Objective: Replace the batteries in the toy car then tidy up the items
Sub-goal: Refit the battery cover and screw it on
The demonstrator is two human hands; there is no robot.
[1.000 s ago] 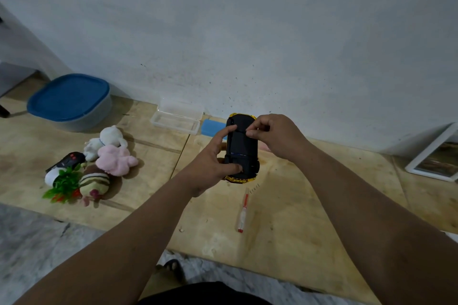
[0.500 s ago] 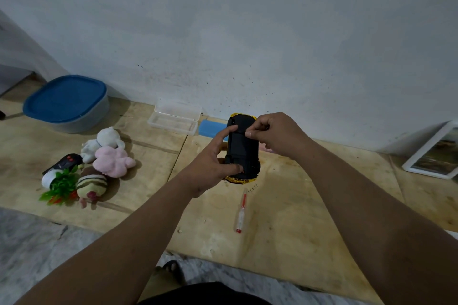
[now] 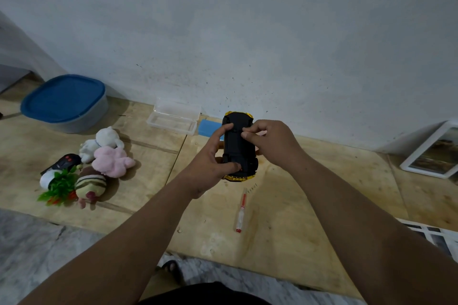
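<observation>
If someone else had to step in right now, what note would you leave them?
Left hand: grips the toy car, held underside up above the wooden board.
Right hand: its fingers pinch at the car's black underside.
Screwdriver lies on the board below the car, small screws beside its tip.
Done: cannot tell whether the batteries are swapped.
Left: finish the underside, then tidy up.

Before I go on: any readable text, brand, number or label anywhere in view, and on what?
None can be read.
Toy car, black underside facing the camera, gripped by the left hand and pinched by the right hand: no lettering legible.
Black remote with red buttons: any marks too small and blurred.
Screwdriver, blue-lidded tub, clear case: no text visible.
</observation>
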